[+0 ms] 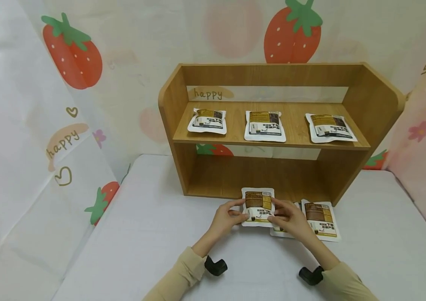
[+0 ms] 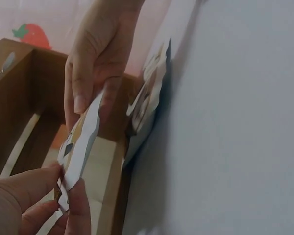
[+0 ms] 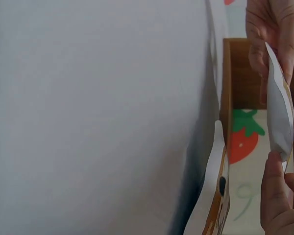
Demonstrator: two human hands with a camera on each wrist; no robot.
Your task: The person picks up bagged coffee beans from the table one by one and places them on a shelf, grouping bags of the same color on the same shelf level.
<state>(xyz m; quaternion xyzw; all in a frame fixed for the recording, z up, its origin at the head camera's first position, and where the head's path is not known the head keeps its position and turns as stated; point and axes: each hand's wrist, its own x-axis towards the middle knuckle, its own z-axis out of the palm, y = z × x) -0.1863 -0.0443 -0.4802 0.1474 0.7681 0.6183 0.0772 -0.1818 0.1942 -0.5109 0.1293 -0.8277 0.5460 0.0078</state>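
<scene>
1. A white and brown pouch [image 1: 258,206] is held above the white table [image 1: 149,234], just in front of the lower opening of the wooden shelf unit [image 1: 269,125].
2. The pouch is pinched at its left edge by the left hand [image 1: 229,218]; thumb and fingers are curled onto the edge, as confirmed in the left wrist view [image 2: 24,200].
3. The right edge of the pouch is gripped by the right hand [image 1: 288,219]; in the right wrist view the pouch [image 3: 280,122] is seen edge-on between the right hand's fingers [image 3: 274,196] at the bottom and the left hand at the top.
4. In the left wrist view the pouch [image 2: 81,147] is seen tilted, clear of the table surface.
5. Two further pouches are laid flat on the table to the right of the held one: one [image 1: 321,219] fully visible, one [image 1: 281,232] largely covered by the right hand.
6. Three pouches are placed on the upper shelf: left [image 1: 207,121], middle [image 1: 265,125], right [image 1: 330,127], well apart from each other.
7. A strawberry-print backdrop [image 1: 71,50] is hung behind and beside the shelf unit.
</scene>
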